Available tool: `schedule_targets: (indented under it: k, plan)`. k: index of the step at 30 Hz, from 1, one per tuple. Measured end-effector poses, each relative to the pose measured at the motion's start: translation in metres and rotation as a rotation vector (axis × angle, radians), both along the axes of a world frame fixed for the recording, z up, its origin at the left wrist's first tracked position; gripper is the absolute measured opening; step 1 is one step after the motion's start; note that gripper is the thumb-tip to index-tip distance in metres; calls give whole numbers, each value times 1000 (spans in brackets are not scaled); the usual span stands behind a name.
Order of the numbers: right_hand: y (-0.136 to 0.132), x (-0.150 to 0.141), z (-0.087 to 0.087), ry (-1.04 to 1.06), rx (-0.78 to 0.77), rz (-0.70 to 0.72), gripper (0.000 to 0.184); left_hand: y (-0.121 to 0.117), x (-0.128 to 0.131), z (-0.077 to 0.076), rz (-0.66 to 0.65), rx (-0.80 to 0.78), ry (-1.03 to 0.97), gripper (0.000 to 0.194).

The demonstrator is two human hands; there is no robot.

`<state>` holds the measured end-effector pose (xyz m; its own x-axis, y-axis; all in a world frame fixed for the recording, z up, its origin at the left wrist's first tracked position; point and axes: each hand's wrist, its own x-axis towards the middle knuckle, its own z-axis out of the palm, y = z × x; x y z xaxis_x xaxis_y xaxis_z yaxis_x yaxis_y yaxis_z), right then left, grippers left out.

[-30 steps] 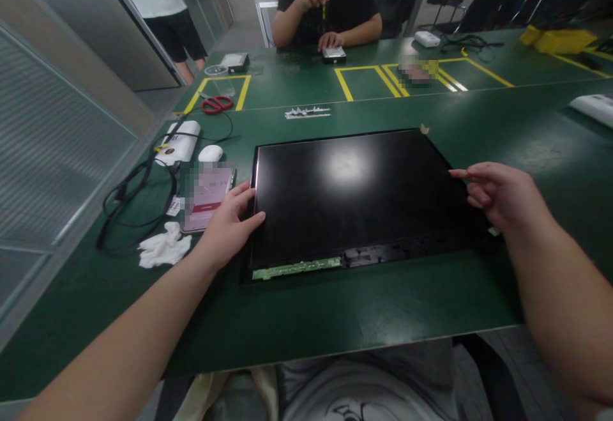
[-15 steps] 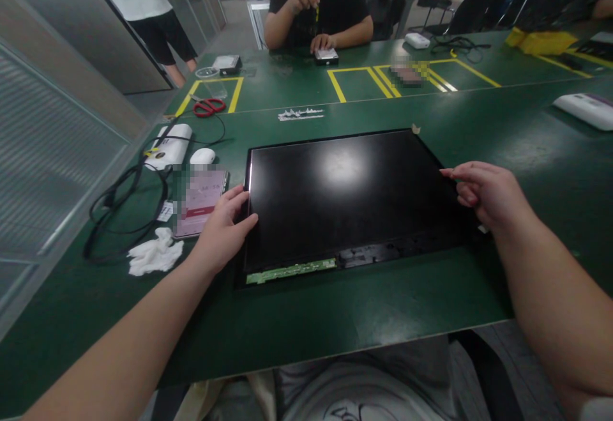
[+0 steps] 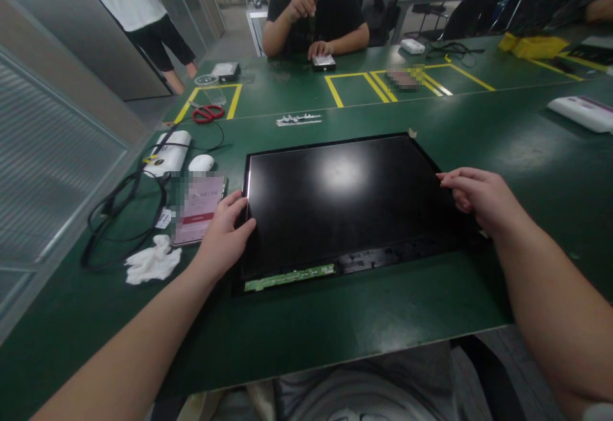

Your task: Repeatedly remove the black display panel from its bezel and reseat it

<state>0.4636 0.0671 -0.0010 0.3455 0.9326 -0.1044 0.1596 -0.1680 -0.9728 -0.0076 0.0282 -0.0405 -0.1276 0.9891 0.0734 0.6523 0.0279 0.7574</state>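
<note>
A black LCD screen panel (image 3: 330, 204) lies face up on the green table. Along its near edge runs a narrow green circuit board (image 3: 290, 276), beside a black strip. My left hand (image 3: 226, 232) grips the panel's left edge, thumb over the front and fingers against the side. At the opposite edge, my right hand (image 3: 481, 197) is closed in a pinch, thumb and forefinger meeting on the panel's rim. Whether a thin strip lies between those fingertips is too small to tell. A small piece of tape (image 3: 412, 133) sticks up from the panel's far right corner.
Left of the panel are a phone (image 3: 194, 216), crumpled tissue (image 3: 153, 260), a white mouse (image 3: 201, 163), black cable (image 3: 93, 216) and red-handled scissors (image 3: 208, 114). White scraps (image 3: 299, 119) lie beyond it. Across the table, a person (image 3: 313, 18) touches a hard drive (image 3: 324, 62).
The fingertips of my right hand have come together in a tighter pinch at the panel's edge. My left hand stays put on the panel. The view has shifted slightly.
</note>
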Motion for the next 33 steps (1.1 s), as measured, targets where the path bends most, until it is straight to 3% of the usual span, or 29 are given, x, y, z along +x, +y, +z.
schedule_targets:
  k: [9,23,33]
  plan:
    - [0,4,-2,-24,-21,21,13,0,5,7,6,-14,44,44]
    - [0,5,-3,-50,-46,15,14,-1,3,4,-14,7,96,50]
    - [-2,1,-1,-63,-38,-10,17,1,6,6,41,-5,58,47]
